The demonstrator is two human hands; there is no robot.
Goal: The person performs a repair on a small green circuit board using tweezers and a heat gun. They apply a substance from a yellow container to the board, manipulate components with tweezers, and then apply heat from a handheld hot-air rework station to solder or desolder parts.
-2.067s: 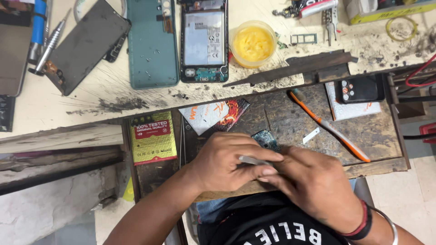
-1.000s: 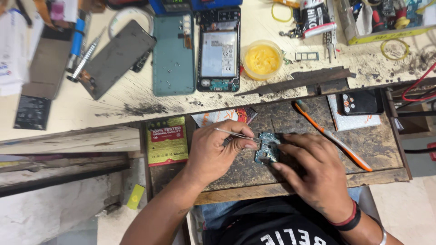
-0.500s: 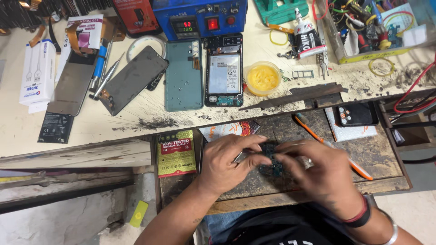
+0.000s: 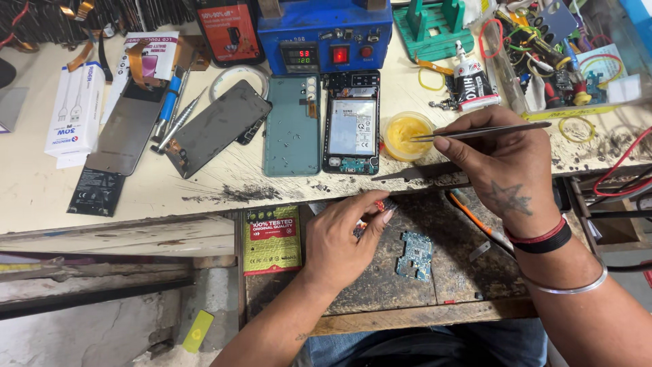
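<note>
My right hand (image 4: 506, 170) grips metal tweezers (image 4: 475, 131), and their tip reaches into a small jar of yellow paste (image 4: 402, 132) on the bench. My left hand (image 4: 343, 241) rests on the dark lower work board (image 4: 380, 292) and pinches a small reddish part (image 4: 386, 204) between thumb and fingertips. A small blue-green circuit board (image 4: 415, 255) lies loose on that board, just right of my left hand. An opened phone (image 4: 351, 126) and its green back cover (image 4: 293, 126) lie left of the jar.
A blue heating machine (image 4: 324, 30) stands at the back. A dark screen panel (image 4: 216, 127), a white box (image 4: 76, 109), a glue tube (image 4: 472, 78) and a tray of parts (image 4: 564, 61) crowd the bench. An orange-handled tool (image 4: 468, 214) lies under my right wrist.
My right hand has lifted off the circuit board and carried the tweezers up to the yellow jar. My left hand let the board lie free. The view has tilted toward the bench's back.
</note>
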